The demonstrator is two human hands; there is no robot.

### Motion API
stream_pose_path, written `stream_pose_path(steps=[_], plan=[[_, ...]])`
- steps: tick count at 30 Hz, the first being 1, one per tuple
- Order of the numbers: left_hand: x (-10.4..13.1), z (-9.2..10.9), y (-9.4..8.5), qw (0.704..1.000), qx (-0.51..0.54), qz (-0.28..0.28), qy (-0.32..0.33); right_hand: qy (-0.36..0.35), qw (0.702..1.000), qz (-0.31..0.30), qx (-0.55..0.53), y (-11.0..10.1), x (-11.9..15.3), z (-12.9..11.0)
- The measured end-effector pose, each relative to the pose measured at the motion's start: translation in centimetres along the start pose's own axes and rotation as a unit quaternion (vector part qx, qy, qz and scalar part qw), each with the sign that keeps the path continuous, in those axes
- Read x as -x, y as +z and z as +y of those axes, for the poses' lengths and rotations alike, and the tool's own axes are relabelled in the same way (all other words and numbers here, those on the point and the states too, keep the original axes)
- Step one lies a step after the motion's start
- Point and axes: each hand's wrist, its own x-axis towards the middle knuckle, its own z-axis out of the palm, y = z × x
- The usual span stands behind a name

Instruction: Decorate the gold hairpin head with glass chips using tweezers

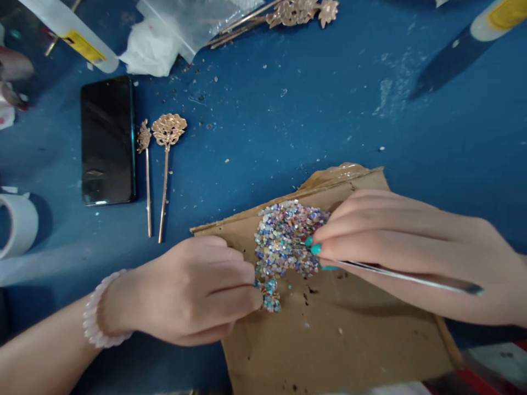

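Note:
A pile of small glittering rhinestones (284, 236) lies on a brown cardboard sheet (354, 340). My left hand (197, 291), with a pale beaded bracelet (96, 310) at the wrist, is closed on a small ornament (270, 296) set with turquoise stones, just below the pile. Only the ornament's stone-covered end shows. Pinched in my right hand (391, 247) are metal tweezers (403, 272), their tip reaching into the right side of the pile. Whether the tips hold a stone is too small to tell.
Left of the cardboard, two gold hairpins (167, 131) lie beside a black phone (107, 140). A tape roll (18, 225) sits at the far left. Along the back are a plastic bag (185, 22), more gold pins (292, 12) and two bottles (86, 46).

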Motion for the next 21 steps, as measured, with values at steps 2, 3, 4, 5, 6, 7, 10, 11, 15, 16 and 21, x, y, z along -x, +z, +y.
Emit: stream_pose_path(steps=[2,3,4,5,6,7,10,11,15,16,21], plan=[[0.0,0.0,0.0,1.000,0.000,0.000,-0.003,0.011,1.000,0.008,0.005,0.1,-0.3,-0.1],[0.0,0.0,0.0,1.000,0.000,0.000,-0.003,0.016,1.000,0.015,0.009,0.1,-0.5,-0.1],[0.1,0.1,0.0,1.000,0.000,0.001,-0.002,0.019,0.999,0.024,0.014,0.1,-0.6,-0.2],[0.1,0.1,0.0,1.000,-0.001,0.001,-0.001,0.022,0.999,0.036,0.017,0.1,-0.7,-0.2],[0.1,0.1,0.0,1.000,-0.001,0.001,-0.001,0.025,0.998,0.046,0.019,0.0,-0.8,-0.2],[0.2,0.1,0.0,1.000,-0.001,0.001,-0.001,0.029,0.998,0.053,0.020,-0.1,-0.8,-0.3],[0.1,0.1,0.0,1.000,0.000,0.001,-0.001,0.018,0.999,0.041,0.023,-0.2,-0.7,-0.3],[0.1,0.1,0.0,1.000,-0.001,0.002,-0.002,0.010,0.999,0.031,0.023,-0.2,-0.6,-0.4],[-0.1,0.1,-0.1,1.000,-0.008,0.004,0.002,-0.005,1.000,0.020,0.013,0.3,0.1,-0.3],[-0.1,0.1,-0.1,1.000,-0.010,0.005,0.003,-0.006,1.000,0.029,0.010,0.6,0.2,-0.2],[-0.2,0.1,0.0,1.000,-0.012,0.001,0.004,0.000,0.998,0.060,0.006,1.0,0.4,-0.1]])
